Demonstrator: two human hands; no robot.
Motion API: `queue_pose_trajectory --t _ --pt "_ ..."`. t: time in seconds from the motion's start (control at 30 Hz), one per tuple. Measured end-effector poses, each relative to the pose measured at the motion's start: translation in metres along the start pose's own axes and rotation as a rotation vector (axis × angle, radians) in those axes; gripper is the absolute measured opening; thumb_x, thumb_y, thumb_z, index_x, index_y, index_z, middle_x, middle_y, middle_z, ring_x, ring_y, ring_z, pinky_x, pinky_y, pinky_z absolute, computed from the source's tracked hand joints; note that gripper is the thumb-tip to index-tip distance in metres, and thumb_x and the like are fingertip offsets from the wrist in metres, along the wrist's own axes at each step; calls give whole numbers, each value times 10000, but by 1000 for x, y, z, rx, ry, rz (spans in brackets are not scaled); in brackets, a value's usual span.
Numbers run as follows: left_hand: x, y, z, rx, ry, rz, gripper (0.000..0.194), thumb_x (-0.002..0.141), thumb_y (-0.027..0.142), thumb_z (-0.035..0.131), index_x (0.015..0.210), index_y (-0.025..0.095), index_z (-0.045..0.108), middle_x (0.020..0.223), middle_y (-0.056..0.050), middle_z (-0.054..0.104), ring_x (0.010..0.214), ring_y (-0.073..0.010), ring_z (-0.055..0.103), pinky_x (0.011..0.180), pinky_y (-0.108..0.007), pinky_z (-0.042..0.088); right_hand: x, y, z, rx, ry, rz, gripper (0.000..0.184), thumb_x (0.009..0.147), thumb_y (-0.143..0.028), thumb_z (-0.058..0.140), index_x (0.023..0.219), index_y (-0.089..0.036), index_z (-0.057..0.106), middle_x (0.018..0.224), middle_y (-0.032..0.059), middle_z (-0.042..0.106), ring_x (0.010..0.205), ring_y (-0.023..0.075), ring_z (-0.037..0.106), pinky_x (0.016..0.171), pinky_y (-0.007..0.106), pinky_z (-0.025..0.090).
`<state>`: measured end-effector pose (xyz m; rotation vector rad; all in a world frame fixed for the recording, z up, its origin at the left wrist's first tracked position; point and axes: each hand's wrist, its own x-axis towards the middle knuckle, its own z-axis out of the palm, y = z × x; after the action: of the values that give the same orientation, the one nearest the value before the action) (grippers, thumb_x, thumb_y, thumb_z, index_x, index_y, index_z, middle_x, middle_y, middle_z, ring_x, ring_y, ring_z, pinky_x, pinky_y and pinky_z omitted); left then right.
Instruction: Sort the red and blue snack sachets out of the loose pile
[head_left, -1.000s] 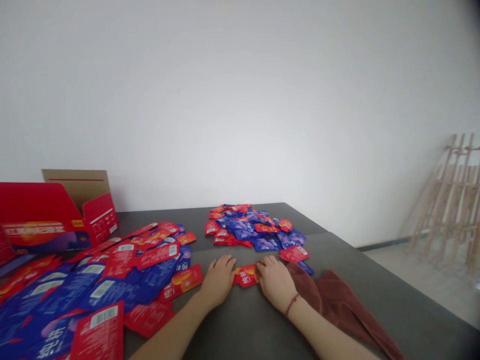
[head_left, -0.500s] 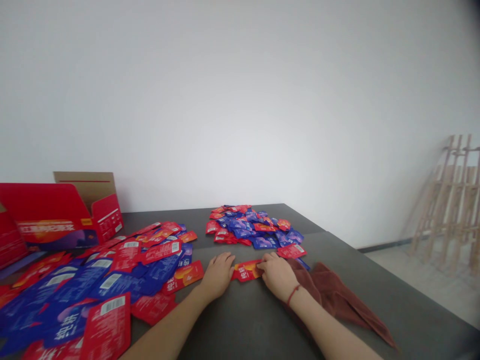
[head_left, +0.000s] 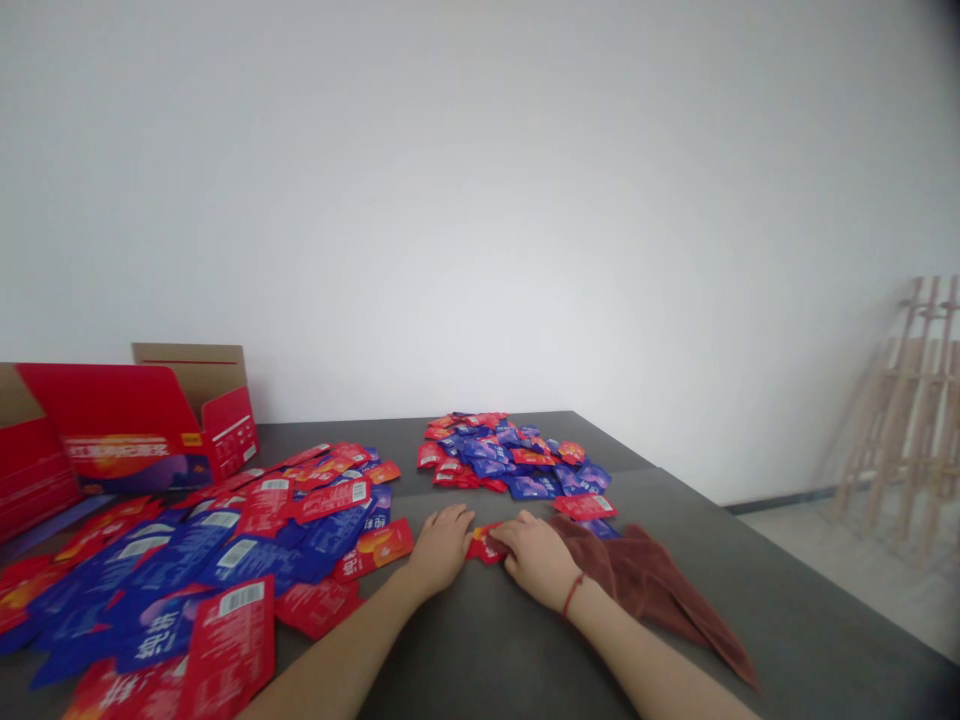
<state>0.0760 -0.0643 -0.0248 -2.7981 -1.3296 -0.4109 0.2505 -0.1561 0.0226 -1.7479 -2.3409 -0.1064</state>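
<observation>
A small red and orange foil sachet (head_left: 486, 543) lies flat on the dark table between my hands. My left hand (head_left: 441, 550) is at its left end, fingers close together and bent over that edge; the thumb is mostly hidden. From the right, my right hand (head_left: 538, 562) reaches over the sachet, its fingers lying on top and covering the right part. The thumb of that hand is apart from the index finger. A crumpled brown cloth (head_left: 652, 580) lies beside the right hand and wrist.
Many red and blue sachets (head_left: 251, 560) spread over the table's left side. Another heap of sachets (head_left: 495, 450) is toward the far edge, with a red sachet (head_left: 585, 507) near the cloth. An open red carton (head_left: 120, 415) stands at the far left. Wooden stands (head_left: 911, 420) lean by the wall.
My right hand has slid left over the sachet and covers more of it. My left hand keeps its place at the left end. The view has turned slightly left.
</observation>
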Motion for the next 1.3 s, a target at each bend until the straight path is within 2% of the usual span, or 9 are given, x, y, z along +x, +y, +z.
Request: queue_pose_trajectory --t 0.1,0.2,0.47,0.6,0.7,0.87,0.97,1.13,1.3 --pt "1 -1 -1 -9 -8 3 431 936 146 328 1331 174 496 1409 -109 477 1308 -223 414 1079 -420 313 1 9 -1 -54 27 135 249 839 -130 436 900 -179 672 926 83 694 908 228 527 766 312 358" --pt "4 -5 -1 -22 -15 14 446 925 134 322 1325 194 510 1408 -104 479 1294 -227 430 1059 -429 335 2 9 0 -72 30 123 242 845 -132 430 882 -160 667 919 103 690 917 239 528 768 322 361" --pt "4 -15 -2 -47 -33 98 442 916 158 366 1330 220 508 1422 -87 465 1302 -226 415 1058 -414 328 8 -26 6 -45 2 -221 314 788 -149 485 1068 -195 620 1100 43 664 965 226 486 847 332 349" --pt "0 -9 -7 -37 -38 100 451 908 149 370 1336 199 504 1422 -106 461 1303 -242 412 1062 -428 322 5 -27 8 6 -3 -273 302 792 -143 474 1039 -210 635 1104 24 668 939 214 491 848 321 352" --pt "-1 -5 -10 -26 -43 96 456 908 139 356 1338 190 502 1423 -109 460 1301 -252 416 1053 -439 334 0 -19 7 11 12 -181 293 797 -146 478 1023 -223 649 1089 17 673 968 208 504 869 310 351" --pt "-2 -3 -14 -16 -49 86 476 897 116 348 1344 194 495 1425 -103 461 1303 -253 416 1044 -446 347 -5 10 5 -126 15 161 307 791 -110 460 1005 -162 674 1012 101 686 977 247 532 844 333 376" --pt "-3 -3 -14 -14 -50 78 477 902 118 337 1343 207 495 1424 -98 464 1302 -249 417 1047 -451 341 -5 21 6 -146 2 191 295 781 -100 476 994 -134 677 979 134 685 961 270 538 824 354 387" --pt "-2 -1 -13 -16 -50 72 467 903 123 339 1336 196 499 1420 -108 464 1308 -249 407 1055 -443 328 -2 1 7 -141 4 92 335 845 -137 447 1122 -163 635 1117 115 646 1038 265 499 847 364 375" --pt "-1 -3 -11 -21 -58 72 462 902 137 350 1334 209 495 1419 -103 465 1303 -239 410 1056 -449 321 -2 -24 7 10 1 -236 376 812 -157 496 1166 -224 603 1187 42 627 1050 226 485 903 336 348"
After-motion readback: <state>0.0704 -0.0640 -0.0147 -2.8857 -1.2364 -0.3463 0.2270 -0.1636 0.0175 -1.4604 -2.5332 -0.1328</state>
